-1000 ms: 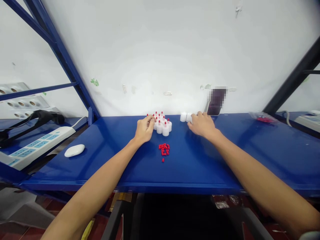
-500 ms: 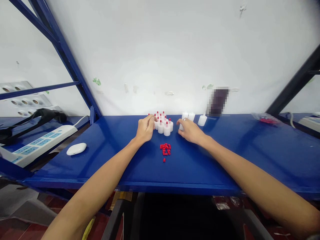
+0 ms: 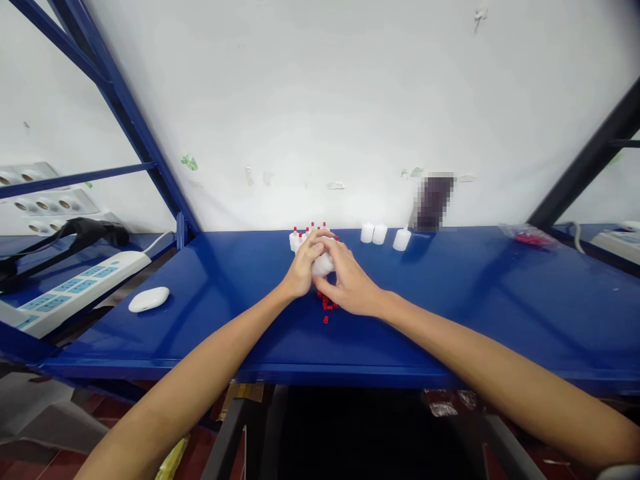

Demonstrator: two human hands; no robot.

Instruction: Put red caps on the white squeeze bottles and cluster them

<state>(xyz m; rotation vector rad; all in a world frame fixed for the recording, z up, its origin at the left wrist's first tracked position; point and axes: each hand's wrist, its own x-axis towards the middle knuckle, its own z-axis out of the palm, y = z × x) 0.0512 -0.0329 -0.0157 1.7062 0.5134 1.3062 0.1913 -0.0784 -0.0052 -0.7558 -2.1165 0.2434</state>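
My two hands meet above the middle of the blue surface (image 3: 440,323). My right hand (image 3: 350,283) curls its fingers around a white bottle (image 3: 323,265); my left hand (image 3: 303,267) bends over it from the other side. The overlap hides the top, so I cannot tell whether my left fingers pinch anything or merely rest there.

For good handling, I judge that the right grip should steady the body firmly without denting it, while the left fingers work straight along its axis. Quiet wrists spare the neighbours: red-tipped bottles (image 3: 294,241) stand just behind my hands, and loose red caps (image 3: 325,303) lie in front, partly hidden by my right hand.

The wall (image 3: 300,100) bounds the far side; the front edge (image 3: 350,375) runs well nearer to me than the caps. The widest room for moving lies to my right, in front of three white bottles (image 3: 379,233) near the wall. Leftward, a white case (image 3: 149,299) lies well apart.
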